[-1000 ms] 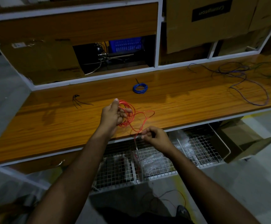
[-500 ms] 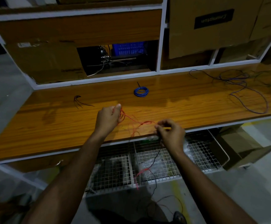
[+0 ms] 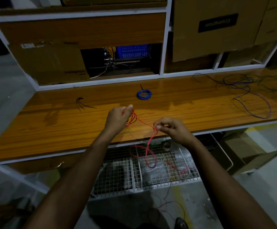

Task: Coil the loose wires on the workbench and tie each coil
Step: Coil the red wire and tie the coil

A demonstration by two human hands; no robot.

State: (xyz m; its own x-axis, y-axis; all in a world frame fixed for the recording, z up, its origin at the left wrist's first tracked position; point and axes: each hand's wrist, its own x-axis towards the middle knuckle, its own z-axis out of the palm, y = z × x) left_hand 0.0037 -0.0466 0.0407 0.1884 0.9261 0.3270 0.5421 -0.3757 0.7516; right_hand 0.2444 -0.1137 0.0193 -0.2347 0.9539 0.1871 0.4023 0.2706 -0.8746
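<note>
**Red wire stretched between two hands over the workbench**

Taking the blue wire coil (image 3: 144, 95) as the landmark: it lies tied with a dark strand on the wooden workbench (image 3: 51, 126), toward the back. Far to its left on the bench lie a few short black wire pieces (image 3: 82, 103). Nearer than the coil and slightly left of it, the left hand (image 3: 118, 119) holds several gathered loops of the red wire (image 3: 141, 122), fingers curled round them with the thumb up. From there a strand runs to the right hand (image 3: 170, 129), nearer than the coil and a little to its right, which pinches the wire between thumb and fingertips at the bench's front edge. Below that hand the red wire hangs in loops in front of the wire-mesh baskets (image 3: 134, 176) under the bench. Well to the right of the coil, a loose tangle of dark and purple wires (image 3: 250, 95) sprawls on the bench.
</note>
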